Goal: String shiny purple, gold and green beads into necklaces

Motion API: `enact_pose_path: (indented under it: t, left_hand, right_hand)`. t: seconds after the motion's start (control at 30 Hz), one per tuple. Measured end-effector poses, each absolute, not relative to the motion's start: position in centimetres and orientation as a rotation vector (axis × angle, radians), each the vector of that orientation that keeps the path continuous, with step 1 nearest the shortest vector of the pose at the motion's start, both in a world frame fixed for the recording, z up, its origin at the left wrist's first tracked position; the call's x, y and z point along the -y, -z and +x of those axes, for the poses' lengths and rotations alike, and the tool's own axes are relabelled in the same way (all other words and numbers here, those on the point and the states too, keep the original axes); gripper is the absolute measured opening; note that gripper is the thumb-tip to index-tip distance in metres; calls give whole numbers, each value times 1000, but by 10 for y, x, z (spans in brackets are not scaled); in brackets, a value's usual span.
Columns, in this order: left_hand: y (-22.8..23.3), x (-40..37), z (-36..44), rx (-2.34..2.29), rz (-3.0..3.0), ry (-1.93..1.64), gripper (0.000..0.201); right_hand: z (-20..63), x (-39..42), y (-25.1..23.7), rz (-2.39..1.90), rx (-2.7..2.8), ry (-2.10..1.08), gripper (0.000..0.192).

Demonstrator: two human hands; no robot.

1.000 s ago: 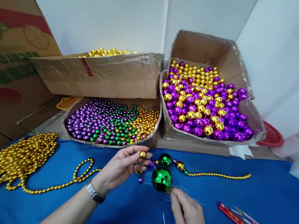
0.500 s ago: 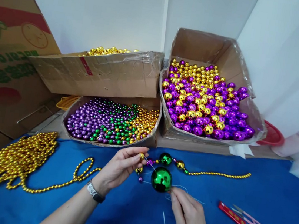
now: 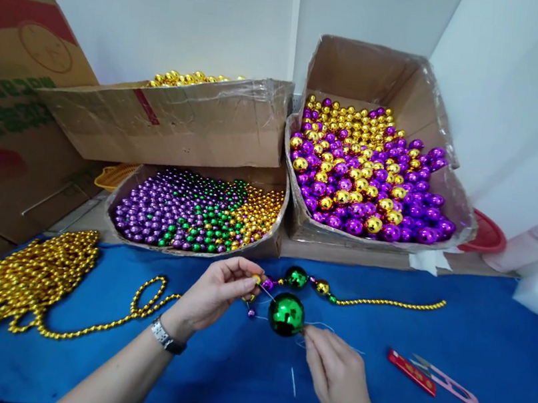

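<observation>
Fingers of the left hand pinch a small shiny gold bead just above the blue cloth table cover. At four o'clock from that bead, the right hand closes thumb and forefinger on a thin needle at the side of a large shiny green ball. A gold bead strand runs toward three o'clock. Red-handled thread snips lie well apart, at four o'clock. Cardboard boxes of purple, green and gold beads sit at twelve o'clock

A bead-stringing workshop: cardboard boxes heaped with metallic beads behind a blue-covered worktable.
</observation>
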State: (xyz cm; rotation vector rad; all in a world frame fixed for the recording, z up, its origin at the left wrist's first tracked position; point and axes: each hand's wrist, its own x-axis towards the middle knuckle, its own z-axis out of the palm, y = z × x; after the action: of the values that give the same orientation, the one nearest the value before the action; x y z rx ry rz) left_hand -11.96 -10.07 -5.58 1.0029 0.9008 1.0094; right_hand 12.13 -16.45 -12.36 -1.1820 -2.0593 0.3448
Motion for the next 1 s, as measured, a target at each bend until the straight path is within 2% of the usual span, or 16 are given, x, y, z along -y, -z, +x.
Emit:
enact_pose_path:
  t: [0.1,0.27,0.43,0.53,0.67,0.83,1.0]
  left_hand:
    - [59,104,-113,-913,1020,-939,20]
    - [75,110,-95,-988,1043,-900,24]
    - [85,112,-83,-1163,1556,-933,19]
    - [69,109,-80,-1159,1811,-933,19]
    - [29,104,-70,-1045,1954,-994,18]
    - [-8,98,-53,-944,1908,-1011,18]
    - [-30,70,-46,-951,1957,-970,28]
  right_hand:
    - [120,162,129,-1217,2090,-300,21]
    - [115,157,145,-1389,2028,-592,22]
    - [122,151,168,-1424,2071,-577,22]
    - [127,145,160,-1419,2044,-540,31]
    - [118,135,126,-1247,1976,-602,36]
    - [105,129,94,-1109,1830,-753,21]
    - [109,131,90,-1130,1711,-897,26]
